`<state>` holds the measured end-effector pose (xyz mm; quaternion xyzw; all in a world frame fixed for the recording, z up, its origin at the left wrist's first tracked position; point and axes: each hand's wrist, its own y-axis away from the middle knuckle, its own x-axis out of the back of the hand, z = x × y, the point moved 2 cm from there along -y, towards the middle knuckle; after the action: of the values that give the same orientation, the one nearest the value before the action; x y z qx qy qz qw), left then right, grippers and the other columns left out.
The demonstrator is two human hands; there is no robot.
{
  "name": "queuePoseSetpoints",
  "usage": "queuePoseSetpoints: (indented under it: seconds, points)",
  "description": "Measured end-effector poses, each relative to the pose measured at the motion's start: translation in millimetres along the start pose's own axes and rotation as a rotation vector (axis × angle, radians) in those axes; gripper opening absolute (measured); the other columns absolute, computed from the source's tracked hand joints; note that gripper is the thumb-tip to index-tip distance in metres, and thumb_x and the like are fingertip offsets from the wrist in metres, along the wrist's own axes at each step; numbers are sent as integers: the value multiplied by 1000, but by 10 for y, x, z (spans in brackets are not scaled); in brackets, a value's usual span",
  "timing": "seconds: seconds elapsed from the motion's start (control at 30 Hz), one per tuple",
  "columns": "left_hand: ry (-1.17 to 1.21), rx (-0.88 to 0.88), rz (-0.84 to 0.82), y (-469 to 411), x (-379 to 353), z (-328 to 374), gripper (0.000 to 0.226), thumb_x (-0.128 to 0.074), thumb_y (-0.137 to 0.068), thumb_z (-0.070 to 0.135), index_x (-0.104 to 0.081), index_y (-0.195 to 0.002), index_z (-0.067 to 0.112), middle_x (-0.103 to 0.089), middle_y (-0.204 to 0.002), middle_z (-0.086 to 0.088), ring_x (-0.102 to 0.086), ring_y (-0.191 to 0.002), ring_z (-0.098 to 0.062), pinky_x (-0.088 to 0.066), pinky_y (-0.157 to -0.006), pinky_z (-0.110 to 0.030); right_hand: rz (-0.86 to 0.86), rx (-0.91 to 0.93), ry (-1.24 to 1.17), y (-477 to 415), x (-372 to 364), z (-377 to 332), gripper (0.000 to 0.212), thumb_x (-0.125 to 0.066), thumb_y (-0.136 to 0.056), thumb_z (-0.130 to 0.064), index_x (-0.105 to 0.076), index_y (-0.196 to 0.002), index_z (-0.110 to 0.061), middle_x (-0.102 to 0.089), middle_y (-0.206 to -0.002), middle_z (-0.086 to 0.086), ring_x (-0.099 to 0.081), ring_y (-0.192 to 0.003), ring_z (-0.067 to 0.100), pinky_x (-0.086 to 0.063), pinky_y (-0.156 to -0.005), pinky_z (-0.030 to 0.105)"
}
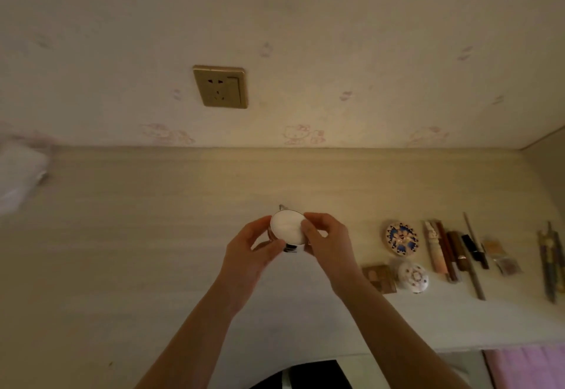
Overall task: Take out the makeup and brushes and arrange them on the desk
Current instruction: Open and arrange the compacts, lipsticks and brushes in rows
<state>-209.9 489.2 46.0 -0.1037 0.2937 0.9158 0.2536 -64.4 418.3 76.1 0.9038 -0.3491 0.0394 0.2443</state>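
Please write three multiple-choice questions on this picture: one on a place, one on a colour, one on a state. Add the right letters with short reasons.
1. Where on the desk does the row of makeup sticks lie? A) at the person's right B) at the person's left C) straight ahead
2. What colour is the wall socket? A) white B) gold C) black
3. How is the round white item held? A) by one hand B) by both hands C) by none
A, the sticks lie near the right edge; B, its plate looks golden; B, left hand and right hand both grip it.
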Motion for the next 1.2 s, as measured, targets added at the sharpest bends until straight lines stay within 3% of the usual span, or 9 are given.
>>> queuePoseSetpoints:
  seconds: [0.17, 0.3, 0.5, 0.6, 0.73, 0.83, 0.97, 1.07, 1.2]
  points:
    - [-173, -66, -48, 88, 115, 15, 71, -90, -56, 11, -56, -117, 23, -68, -117, 3, -67, -102, -19, -56, -77, -28, -24, -23, 6, 86, -67, 18, 23, -60, -91, -19, -65, -112, -12, -66, -105, 1, -64, -96, 16, -60, -69, 30]
    - [-284, -127, -45, 109, 114, 0, 66, -88, -62, 5, -55, -116, 25, -68, -113, 5, -65, -103, -14, -55, -75, -21, -46, 3, 101, 91, -61, 15, 19, -58, -91, -21, -62, -109, -15, -63, -103, -3, -63, -95, 16, -60, -68, 32]
    - [-535, -342, -72, 99, 88, -71, 72, -84, -69, 18, -50, -131, 29, -58, -126, 17, -56, -115, -6, -54, -85, -23, -91, 173, 303, 14, -75, 10, 13, -53, -93, -26, -51, -106, -27, -55, -101, -10, -57, -86, 3, -42, -58, 9]
    - [-576, -437, -64, 6, 81, -127, 75, -84, -70, 18, -47, -135, 25, -56, -127, 20, -56, -116, -6, -53, -85, -19, -112, 208, 253, -55, -77, 53, 15, -53, -94, -25, -52, -108, -30, -56, -101, -10, -61, -83, 5, -50, -62, 14]
    - [-617, -463, -68, -174, 174, -180, 85, -89, -61, 29, -45, -134, 37, -56, -123, 29, -59, -110, -2, -50, -82, -13, -168, 190, 134, -148, -122, 146, 16, -57, -92, -25, -59, -108, -28, -58, -97, -6, -67, -81, 14, -60, -69, 34]
    - [-654, -538, -64, -286, 256, -211, 88, -90, -56, 36, -46, -133, 41, -56, -125, 29, -59, -110, 1, -48, -83, -10, -203, 235, 153, -234, -161, 215, 18, -58, -91, -26, -58, -109, -28, -58, -99, -8, -68, -79, 12, -60, -68, 30]
    - [-530, -504, -113, -438, 302, -297, 86, -86, -51, 41, -50, -129, 44, -62, -122, 21, -62, -111, -5, -51, -89, -19, -173, 492, 417, -353, -162, 264, 23, -53, -95, -33, -56, -117, -30, -52, -112, -16, -60, -90, 2, -51, -74, 11]
    - [-481, -513, -108, -545, 354, -350, 86, -89, -49, 34, -53, -126, 45, -66, -118, 16, -65, -105, -9, -55, -87, -28, -261, 632, 450, -380, -194, 360, 33, -51, -94, -39, -55, -126, -28, -48, -127, -15, -55, -108, 4, -51, -86, 18]
    - [-398, -534, -122, -645, 436, -415, 87, -94, -49, 27, -55, -126, 39, -68, -114, 15, -67, -103, -8, -52, -81, -15, -349, 731, 525, -409, -219, 559, 48, -48, -94, -42, -45, -139, -28, -37, -145, -11, -42, -130, 6, -44, -103, 31]
